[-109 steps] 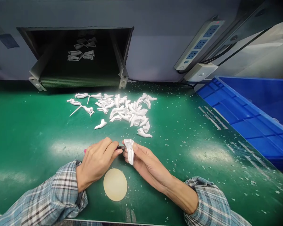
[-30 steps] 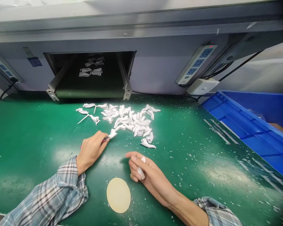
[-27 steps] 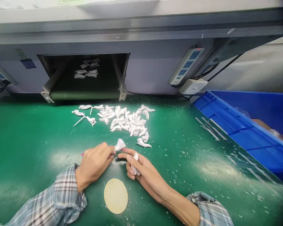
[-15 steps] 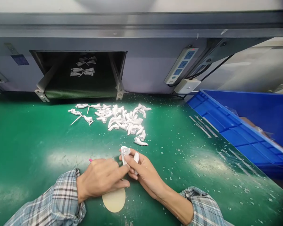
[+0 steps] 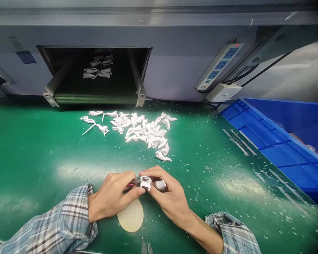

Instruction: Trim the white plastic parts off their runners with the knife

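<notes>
My right hand [image 5: 172, 197] pinches a small white plastic part [image 5: 145, 181] between thumb and fingers, its hollow end facing up. A second white piece [image 5: 160, 185] shows between the fingers and thumb; whether it joins the first I cannot tell. My left hand [image 5: 115, 194] is closed round a small pink-handled tool [image 5: 131, 184], its tip at the part's left side and its kind mostly hidden by the fingers. Beyond my hands lies a heap of similar curved white plastic parts [image 5: 145, 130]. Below my left hand is a pale yellow disc [image 5: 131, 217].
A conveyor belt [image 5: 95, 99] comes out of an opening, carrying white parts [image 5: 97, 73]. Some parts still joined by sprues [image 5: 94, 124] lie left of the heap. Blue bins [image 5: 281, 144] stand right, below a power strip [image 5: 219, 66]. White scraps dot the green table [image 5: 42, 148].
My left hand has turned and brought the pink-handled tool to the white part. My right hand has tilted the part and moved slightly right. The whole view has shifted a little.
</notes>
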A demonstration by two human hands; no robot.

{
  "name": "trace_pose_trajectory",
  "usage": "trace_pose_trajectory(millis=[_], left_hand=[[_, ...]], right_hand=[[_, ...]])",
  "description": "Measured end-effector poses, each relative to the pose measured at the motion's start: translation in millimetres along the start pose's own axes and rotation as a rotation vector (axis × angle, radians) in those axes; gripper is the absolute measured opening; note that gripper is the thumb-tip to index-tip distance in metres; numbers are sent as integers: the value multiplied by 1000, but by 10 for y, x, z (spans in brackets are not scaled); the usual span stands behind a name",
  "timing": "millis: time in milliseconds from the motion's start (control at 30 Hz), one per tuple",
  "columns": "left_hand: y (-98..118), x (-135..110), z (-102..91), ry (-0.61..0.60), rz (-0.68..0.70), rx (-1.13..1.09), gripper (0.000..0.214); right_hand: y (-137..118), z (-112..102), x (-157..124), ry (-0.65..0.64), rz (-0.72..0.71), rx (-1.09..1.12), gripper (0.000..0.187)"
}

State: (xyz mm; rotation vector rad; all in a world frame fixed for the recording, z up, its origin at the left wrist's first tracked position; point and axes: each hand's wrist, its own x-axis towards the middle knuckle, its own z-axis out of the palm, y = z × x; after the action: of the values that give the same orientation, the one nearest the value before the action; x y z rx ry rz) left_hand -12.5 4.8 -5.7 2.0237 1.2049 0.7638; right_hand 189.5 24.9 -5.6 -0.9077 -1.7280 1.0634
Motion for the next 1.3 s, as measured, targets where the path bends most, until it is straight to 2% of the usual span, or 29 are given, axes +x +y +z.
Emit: trace_pose_trajectory(millis=[100,267,600,800,900,1000,1100,1200,1300], left_hand=[[18,-7,4,-10,1,-25,36],[28,-16,8,-14,6,-67,36],[120,20,-41,-116,-36,-203,34],[131,27,-59,-119,-23,-185,35],[107,8,-43,-50,-38,-180,35],[71,2,-27,94,-87,-204,23],[49,22,-26,197,-109,-227,16],[45,46,-45,202,-111,-196,17],[38,46,-74,191,-65,-29,16]], right_hand=[[6,-10,-6,-1,-15,-3,21],[-7,-9,-16,3,54,-11,14],[-13,-21,-33,18,56,-49,12],[-38,-9,-25,14,114,-31,11],[-61,8,-4,-10,178,-17,11],[-93,23,19,-55,264,54,14],[-102,37,22,-97,388,163,29],[-81,46,13,-111,502,287,43],[-71,34,23,-120,569,353,47]])
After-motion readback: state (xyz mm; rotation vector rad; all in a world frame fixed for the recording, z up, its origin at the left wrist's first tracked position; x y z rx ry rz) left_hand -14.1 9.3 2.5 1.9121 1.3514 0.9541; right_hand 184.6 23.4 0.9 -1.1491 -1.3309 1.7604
